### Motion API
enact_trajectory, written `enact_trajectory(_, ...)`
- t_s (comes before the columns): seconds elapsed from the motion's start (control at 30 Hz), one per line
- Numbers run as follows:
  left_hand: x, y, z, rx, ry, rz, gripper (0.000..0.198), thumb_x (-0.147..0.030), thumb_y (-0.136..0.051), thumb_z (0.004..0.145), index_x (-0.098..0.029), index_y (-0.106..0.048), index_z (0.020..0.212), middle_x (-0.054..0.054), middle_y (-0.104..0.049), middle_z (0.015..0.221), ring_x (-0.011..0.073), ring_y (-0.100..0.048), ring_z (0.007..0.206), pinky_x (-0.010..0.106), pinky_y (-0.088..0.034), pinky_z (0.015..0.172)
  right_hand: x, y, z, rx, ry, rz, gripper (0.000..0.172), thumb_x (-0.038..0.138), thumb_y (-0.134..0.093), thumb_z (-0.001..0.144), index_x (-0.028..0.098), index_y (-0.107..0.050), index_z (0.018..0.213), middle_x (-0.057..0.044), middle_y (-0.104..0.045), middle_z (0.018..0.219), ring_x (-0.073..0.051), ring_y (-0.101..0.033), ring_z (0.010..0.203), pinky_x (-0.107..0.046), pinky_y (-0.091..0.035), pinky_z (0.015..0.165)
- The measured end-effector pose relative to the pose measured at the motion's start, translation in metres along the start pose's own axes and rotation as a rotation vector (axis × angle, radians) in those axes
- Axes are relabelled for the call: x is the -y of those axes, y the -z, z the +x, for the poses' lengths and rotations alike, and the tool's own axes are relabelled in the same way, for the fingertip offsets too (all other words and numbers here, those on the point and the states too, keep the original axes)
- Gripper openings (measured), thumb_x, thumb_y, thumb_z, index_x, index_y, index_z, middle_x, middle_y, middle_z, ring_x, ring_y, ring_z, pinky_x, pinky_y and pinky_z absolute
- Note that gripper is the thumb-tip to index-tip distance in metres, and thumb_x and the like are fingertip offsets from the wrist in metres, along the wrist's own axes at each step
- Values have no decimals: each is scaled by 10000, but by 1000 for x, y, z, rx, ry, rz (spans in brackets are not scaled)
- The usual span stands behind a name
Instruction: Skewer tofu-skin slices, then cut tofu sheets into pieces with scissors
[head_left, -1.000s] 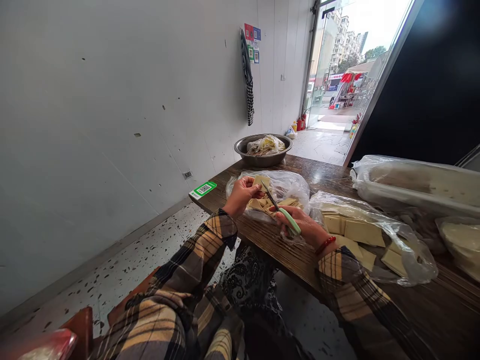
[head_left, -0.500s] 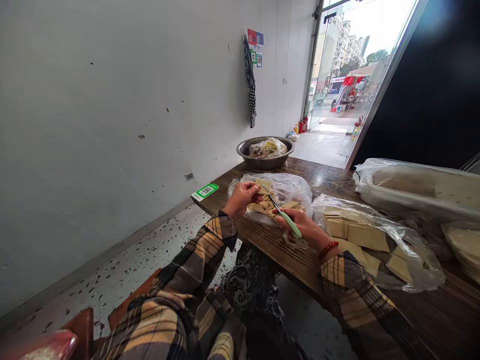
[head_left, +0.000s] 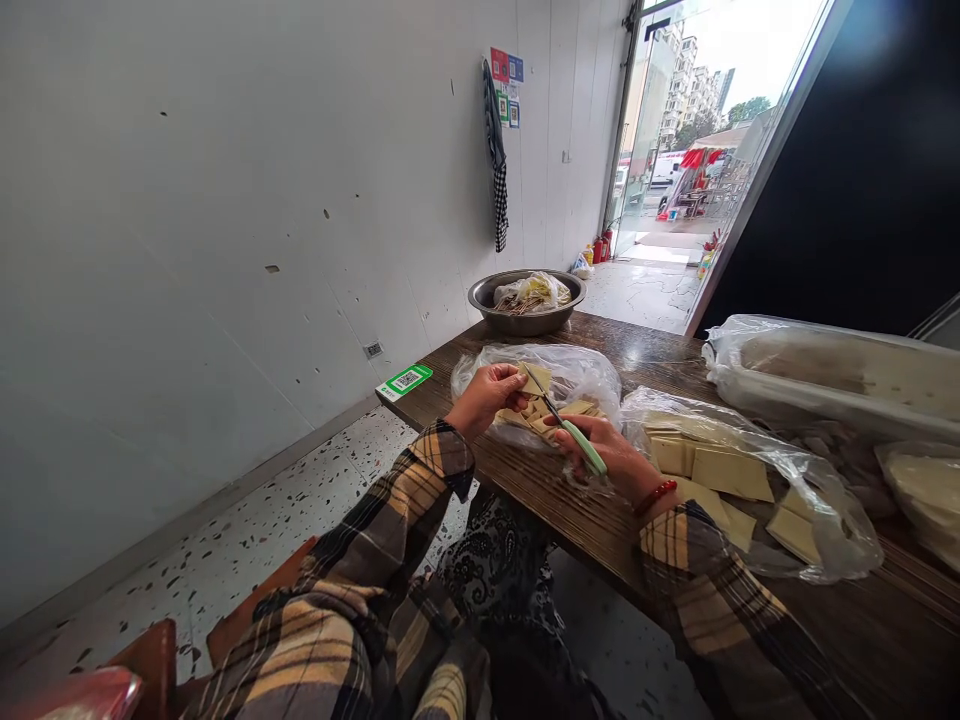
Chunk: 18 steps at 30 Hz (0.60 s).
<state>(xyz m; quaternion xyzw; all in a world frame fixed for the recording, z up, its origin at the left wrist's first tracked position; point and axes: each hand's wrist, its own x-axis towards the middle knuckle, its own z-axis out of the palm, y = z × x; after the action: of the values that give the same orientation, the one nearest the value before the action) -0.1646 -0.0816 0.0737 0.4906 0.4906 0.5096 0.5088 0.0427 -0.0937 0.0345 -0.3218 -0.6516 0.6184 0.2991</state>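
Note:
Between its thumb and fingers, my left hand pinches a thin pale-yellow square of what looks like dried tofu. My right hand is wrapped round the pale green handles of a pair of scissors. The blades point up and left and lie across the square. Below both hands, an opened clear plastic bag holds a heap of smaller cut tofu pieces. To the right of my right hand, another clear bag contains larger uncut tofu squares.
A metal basin with skewers and a plastic bag stands at the far end of the dark wooden table. A green QR-code card lies at the left edge. On the right are a plastic-covered white tray and another bag.
The tofu square in my left hand has turned and tilted, and the scissor blades lie further across it. The view has shifted slightly.

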Motion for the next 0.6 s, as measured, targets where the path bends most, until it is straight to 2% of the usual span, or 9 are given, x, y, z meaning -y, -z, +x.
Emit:
enact_trajectory(0.13,1,1,2,-18,-8,-3,229,-303,-699,770,-128,-557,730,9,-620,595,77,-567,438,186,-421,441,-2,-1,1,5,3,7,580,527,-684,729,116,-632,1134,67,-487,577,-61,-432,378,-199,-355,355)
enact_trajectory(0.23,3,-1,3,-33,-28,-10,227,-316,-669,794,-126,-559,736,8,-619,587,77,-563,430,178,-410,422,-2,-3,1,1,4,16,570,517,-681,741,122,-626,1147,58,-504,608,-67,-452,412,-204,-393,381)
enact_trajectory(0.4,6,-6,2,29,-20,15,249,-332,-675,790,-129,-550,718,1,-602,550,81,-553,421,183,-420,429,1,-4,-2,-11,6,11,552,527,-660,769,135,-628,1156,38,-543,635,-86,-494,465,-211,-417,414)
enact_trajectory(0.6,8,-11,4,41,-27,14,251,-336,-674,790,-118,-571,724,6,-602,561,79,-544,416,192,-431,431,-4,-5,3,-58,29,6,542,555,-634,778,141,-634,1128,53,-523,590,-84,-480,412,-207,-378,362)
